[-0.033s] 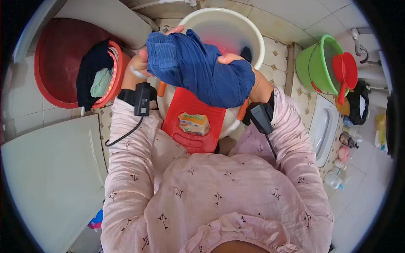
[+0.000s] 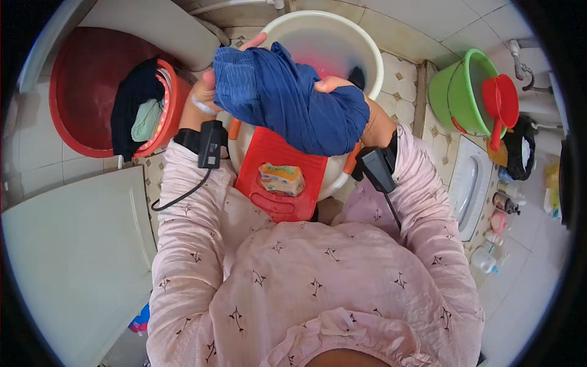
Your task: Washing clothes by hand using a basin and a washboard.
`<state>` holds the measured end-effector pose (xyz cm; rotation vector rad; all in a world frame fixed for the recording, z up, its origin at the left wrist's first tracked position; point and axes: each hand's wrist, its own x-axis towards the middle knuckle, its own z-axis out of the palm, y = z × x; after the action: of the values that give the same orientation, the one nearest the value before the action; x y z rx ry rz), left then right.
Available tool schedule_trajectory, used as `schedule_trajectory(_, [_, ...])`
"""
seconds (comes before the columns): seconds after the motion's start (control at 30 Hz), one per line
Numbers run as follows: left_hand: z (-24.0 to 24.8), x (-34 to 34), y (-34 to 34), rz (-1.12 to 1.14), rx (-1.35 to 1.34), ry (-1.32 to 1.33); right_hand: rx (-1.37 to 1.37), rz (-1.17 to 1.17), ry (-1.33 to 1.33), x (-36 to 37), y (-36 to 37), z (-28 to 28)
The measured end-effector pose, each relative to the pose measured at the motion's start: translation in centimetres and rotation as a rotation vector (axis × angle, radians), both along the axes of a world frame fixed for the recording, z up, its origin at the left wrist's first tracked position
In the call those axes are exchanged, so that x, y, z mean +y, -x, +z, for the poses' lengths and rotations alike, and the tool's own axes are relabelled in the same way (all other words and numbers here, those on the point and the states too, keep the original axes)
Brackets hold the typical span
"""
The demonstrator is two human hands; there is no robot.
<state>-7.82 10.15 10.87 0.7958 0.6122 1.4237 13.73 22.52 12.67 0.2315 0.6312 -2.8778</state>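
At far left stands a large round red plastic tub point(image 2: 64, 116), black cloth point(image 2: 131, 104) and pale green cloth point(image 2: 147, 119) bunched at its right side. Next, the left hand point(image 2: 206, 93) grips the ribbed end of a bundled dark-blue fabric garment point(image 2: 296, 104), thumb on the near side. The garment hangs over the near part of a round white plastic basin point(image 2: 374, 52). Below it, a red plastic ridged board point(image 2: 254, 156) carries a small yellow-and-beige blocky package point(image 2: 281, 179). The right hand point(image 2: 333, 84) holds the garment's other end, thumb on top, its fingers hidden. Farther right, a long-handled red plastic scoop point(image 2: 502, 101) rests at the rim of a green plastic bucket point(image 2: 445, 98).
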Motion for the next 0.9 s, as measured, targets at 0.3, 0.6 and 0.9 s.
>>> schedule_trajectory(0.3, [0.1,1.1,2.7,0.400,-0.154,0.059,-0.426,-0.328,0.039,1.9,1.1,-1.4])
schedule_trajectory(0.6, [1.3,0.7,3.0,0.442,0.236,-0.141,-0.518,-0.304,0.068,-0.3,0.5,-0.8])
schedule_trajectory(0.9, [3.5,3.0,-2.0,0.482,-0.078,0.082,-0.420,-0.650,-0.021,2.8,2.5,-1.0])
